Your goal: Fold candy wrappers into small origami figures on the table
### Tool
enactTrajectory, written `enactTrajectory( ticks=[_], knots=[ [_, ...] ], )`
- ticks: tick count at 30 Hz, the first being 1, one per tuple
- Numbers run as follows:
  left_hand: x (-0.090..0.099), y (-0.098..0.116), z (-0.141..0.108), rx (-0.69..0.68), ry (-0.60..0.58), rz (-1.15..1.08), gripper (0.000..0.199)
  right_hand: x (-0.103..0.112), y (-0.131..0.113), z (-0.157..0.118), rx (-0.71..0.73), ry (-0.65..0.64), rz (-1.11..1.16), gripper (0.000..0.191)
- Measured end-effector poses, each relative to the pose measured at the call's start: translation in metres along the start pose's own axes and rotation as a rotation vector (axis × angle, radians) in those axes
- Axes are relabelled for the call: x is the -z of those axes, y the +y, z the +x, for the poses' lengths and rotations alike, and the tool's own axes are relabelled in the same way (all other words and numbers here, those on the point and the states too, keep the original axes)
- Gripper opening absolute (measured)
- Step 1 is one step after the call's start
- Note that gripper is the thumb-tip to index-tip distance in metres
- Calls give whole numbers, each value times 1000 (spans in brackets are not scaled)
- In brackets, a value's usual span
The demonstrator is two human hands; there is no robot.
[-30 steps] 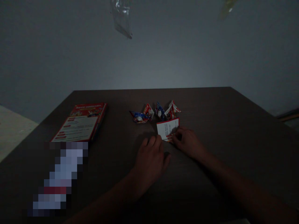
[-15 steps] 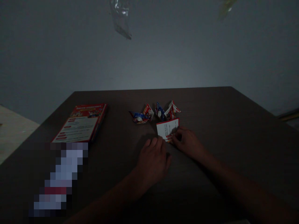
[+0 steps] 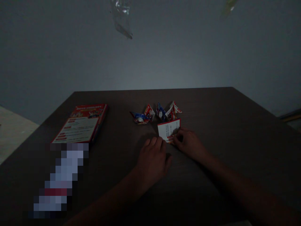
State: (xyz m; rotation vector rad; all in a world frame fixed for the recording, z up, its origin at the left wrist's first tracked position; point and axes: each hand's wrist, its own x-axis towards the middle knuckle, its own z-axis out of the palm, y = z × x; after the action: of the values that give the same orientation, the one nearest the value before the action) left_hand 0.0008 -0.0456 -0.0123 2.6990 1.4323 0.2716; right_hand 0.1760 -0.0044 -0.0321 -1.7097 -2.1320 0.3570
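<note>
A small folded paper (image 3: 167,130), white with print and a red edge, lies near the middle of the dark table. My right hand (image 3: 188,142) pinches its lower right edge between thumb and fingers. At its lower left corner rests my left hand (image 3: 154,158), palm down, fingers curled together and fingertips near the paper; whatever is under them is hidden. Just behind are two folded paper shapes in blue, red and white: one on the left (image 3: 142,116) and one on the right (image 3: 168,112).
A stack of red-bordered printed sheets or booklets (image 3: 82,125) lies on the left of the table (image 3: 122,97). In front of it is a pixelated, unreadable patch. A clear plastic bag (image 3: 122,18) hangs on the wall behind.
My left hand has shifted very slightly, its fingertips a little higher. The paper and my right hand look the same.
</note>
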Motion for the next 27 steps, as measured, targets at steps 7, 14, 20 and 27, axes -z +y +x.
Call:
enactTrajectory(
  ticks=[7,14,20,27],
  knots=[
    [1,1,0,-28,-5,47,35,2,-3,-1,-22,-17,9,20],
    [1,3,0,-43,-11,69,37,1,-2,0,-20,-11,15,19],
    [-1,5,-1,-66,-17,66,43,1,-1,2,-20,-25,23,20],
    [-1,4,-3,-75,-30,53,45,2,-2,1,-16,-17,17,19]
  ],
)
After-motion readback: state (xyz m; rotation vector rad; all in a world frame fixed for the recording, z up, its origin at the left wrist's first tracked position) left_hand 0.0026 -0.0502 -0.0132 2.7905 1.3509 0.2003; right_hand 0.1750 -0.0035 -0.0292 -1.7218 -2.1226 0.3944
